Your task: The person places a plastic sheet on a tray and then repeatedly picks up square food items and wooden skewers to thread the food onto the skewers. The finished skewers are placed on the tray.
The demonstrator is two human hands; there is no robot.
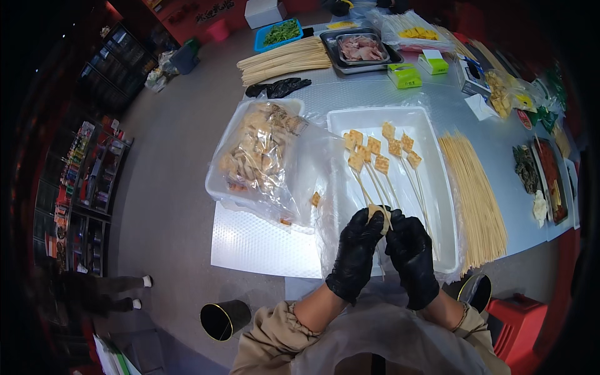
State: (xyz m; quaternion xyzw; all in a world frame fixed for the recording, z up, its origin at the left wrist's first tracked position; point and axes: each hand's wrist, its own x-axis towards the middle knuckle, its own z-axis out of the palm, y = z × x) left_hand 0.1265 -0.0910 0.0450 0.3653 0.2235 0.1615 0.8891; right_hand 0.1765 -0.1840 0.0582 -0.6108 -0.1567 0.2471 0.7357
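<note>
Both my hands wear black gloves and meet over the near edge of a white plastic tray (335,117). My left hand (355,248) grips a pale tan square food piece (380,218). Beside it, my right hand (410,251) pinches a thin wooden skewer close to that piece; whether the tip is inside it I cannot tell. In the tray lie several skewers with browned square pieces (395,147) at their far ends. Left of the tray, an opened clear plastic bag (262,145) full of similar pieces rests in a second white tray (213,180). One loose piece (316,198) lies on the bag's plastic.
Bare skewers (476,201) lie right of the tray, with another bundle (286,57) at the back. Beyond are a metal tray of raw meat (361,48), green boxes (404,76) and a blue basket (259,41) of greens. A person's legs (117,290) show far left.
</note>
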